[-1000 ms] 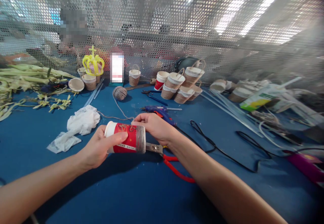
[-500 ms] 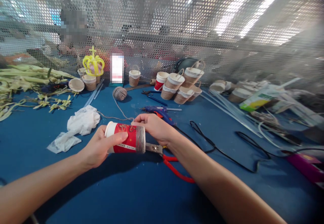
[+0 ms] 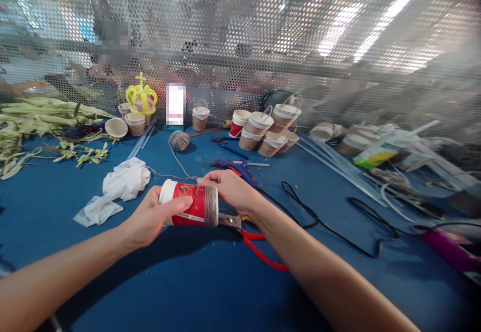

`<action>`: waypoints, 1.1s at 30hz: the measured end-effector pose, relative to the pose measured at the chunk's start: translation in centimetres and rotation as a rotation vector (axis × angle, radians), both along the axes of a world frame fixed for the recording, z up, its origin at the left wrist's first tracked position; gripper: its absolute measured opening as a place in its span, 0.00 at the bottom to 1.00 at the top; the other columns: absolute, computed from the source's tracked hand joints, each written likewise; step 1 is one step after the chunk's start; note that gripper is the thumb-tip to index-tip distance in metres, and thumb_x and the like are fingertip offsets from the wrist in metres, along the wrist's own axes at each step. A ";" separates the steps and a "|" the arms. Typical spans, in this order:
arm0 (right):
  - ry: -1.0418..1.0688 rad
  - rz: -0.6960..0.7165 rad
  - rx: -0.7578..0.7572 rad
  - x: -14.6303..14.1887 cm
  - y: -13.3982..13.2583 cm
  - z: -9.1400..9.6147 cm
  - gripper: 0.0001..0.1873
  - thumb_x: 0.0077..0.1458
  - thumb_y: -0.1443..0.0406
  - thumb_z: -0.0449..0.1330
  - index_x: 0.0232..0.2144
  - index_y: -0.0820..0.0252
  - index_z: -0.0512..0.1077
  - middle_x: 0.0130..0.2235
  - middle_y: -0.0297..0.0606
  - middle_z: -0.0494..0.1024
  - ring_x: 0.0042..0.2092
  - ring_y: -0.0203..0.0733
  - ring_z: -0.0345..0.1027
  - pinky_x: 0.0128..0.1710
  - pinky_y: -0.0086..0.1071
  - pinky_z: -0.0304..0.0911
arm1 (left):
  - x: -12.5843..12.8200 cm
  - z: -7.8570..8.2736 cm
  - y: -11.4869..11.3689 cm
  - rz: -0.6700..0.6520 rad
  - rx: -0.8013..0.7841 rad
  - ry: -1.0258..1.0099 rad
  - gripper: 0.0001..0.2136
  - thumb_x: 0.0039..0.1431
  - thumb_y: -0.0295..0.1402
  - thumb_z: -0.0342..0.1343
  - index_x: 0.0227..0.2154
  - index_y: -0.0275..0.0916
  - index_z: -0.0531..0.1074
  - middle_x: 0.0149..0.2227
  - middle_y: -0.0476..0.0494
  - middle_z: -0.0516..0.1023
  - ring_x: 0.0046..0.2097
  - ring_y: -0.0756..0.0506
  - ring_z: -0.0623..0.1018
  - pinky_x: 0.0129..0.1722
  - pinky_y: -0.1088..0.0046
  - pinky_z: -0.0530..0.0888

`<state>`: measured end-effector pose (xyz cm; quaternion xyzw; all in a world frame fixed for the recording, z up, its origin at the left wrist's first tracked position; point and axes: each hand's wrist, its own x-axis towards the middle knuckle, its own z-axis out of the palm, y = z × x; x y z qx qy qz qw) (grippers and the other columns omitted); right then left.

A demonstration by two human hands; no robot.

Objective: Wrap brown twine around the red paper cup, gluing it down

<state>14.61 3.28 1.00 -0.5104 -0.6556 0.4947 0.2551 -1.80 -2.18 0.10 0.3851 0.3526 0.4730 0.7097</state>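
My left hand (image 3: pixel 150 219) grips a red paper cup (image 3: pixel 190 203) lying on its side above the blue table, thumb across its wall. A band of grey twine is wound round the cup's base end. My right hand (image 3: pixel 233 191) is closed at that end, fingers pinching the twine (image 3: pixel 176 174) where it meets the cup. The twine runs back to a grey ball of twine (image 3: pixel 179 140). Red-handled scissors (image 3: pixel 255 244) lie under my right wrist.
A blue glue gun (image 3: pixel 235 164) and black cable (image 3: pixel 330 227) lie right of my hands. Crumpled white plastic (image 3: pixel 126 182) sits to the left. Twine-wrapped cups (image 3: pixel 268 134), a yellow crown (image 3: pixel 141 99), green leaves (image 3: pixel 41 121) and glue sticks (image 3: pixel 338 161) line the perforated screen (image 3: pixel 240 46). A person sits beyond it.
Both hands and the cup stay as they were. The view has shifted slightly, so everything sits a little lower and to the right.
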 end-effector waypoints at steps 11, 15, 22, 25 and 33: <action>-0.320 -0.101 0.556 1.8 -2.1 3.8 0.11 0.51 0.60 0.52 0.25 0.60 0.68 0.23 0.34 0.72 0.25 0.34 0.62 0.25 0.28 0.57 | 0.4 -0.2 0.9 0.140 -0.036 -0.046 0.08 0.42 0.32 0.62 0.26 0.32 0.74 0.23 0.45 0.78 0.25 0.50 0.75 0.28 0.78 0.70; -0.261 -0.055 0.543 0.5 -5.0 2.1 0.08 0.52 0.64 0.52 0.27 0.60 0.69 0.28 0.34 0.74 0.28 0.34 0.64 0.27 0.27 0.59 | 0.3 -0.5 1.3 0.146 -0.132 -0.017 0.09 0.43 0.32 0.61 0.26 0.31 0.73 0.22 0.45 0.77 0.24 0.51 0.74 0.26 0.79 0.68; -0.092 -0.147 0.470 0.3 -5.2 -0.5 0.07 0.52 0.64 0.52 0.28 0.61 0.68 0.28 0.35 0.72 0.29 0.34 0.63 0.29 0.27 0.59 | 0.2 -0.9 1.5 0.120 -0.114 0.009 0.11 0.46 0.37 0.58 0.23 0.32 0.72 0.19 0.48 0.74 0.21 0.53 0.70 0.21 0.81 0.65; 0.001 -0.134 0.361 0.6 -4.9 -0.7 0.09 0.52 0.62 0.52 0.26 0.61 0.65 0.25 0.32 0.68 0.27 0.33 0.60 0.27 0.26 0.57 | 0.1 -1.0 1.2 0.086 0.049 0.116 0.11 0.48 0.37 0.56 0.26 0.32 0.74 0.20 0.49 0.75 0.23 0.52 0.71 0.24 0.80 0.66; 0.116 -0.096 0.327 1.4 -4.8 -1.0 0.07 0.51 0.62 0.53 0.26 0.60 0.62 0.25 0.30 0.63 0.26 0.31 0.57 0.26 0.26 0.55 | -0.6 -1.1 1.0 -0.089 0.363 0.403 0.11 0.51 0.35 0.55 0.34 0.34 0.75 0.33 0.45 0.78 0.34 0.48 0.73 0.37 0.77 0.68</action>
